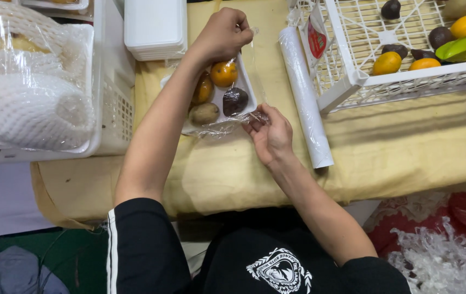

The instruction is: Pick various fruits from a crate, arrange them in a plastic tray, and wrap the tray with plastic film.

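While thin glossy film [227, 126] wraps the fruit tray [246, 87], left hand [223, 35] and right hand [270, 136] pinch it.

Lighting is bright, even and diffuse from overhead, with only soft shadows under the white crate [352, 81] and beside the roll of film [303, 92] on the yellow cloth [407, 152]. Mild glare sits on the clear wrap [227, 126] and on the wrapped bundles [31, 103] at left, which are nearly washed out. Focus is sharp centrally; edges bow slightly from the wide lens, and the lower corners are dimmer.
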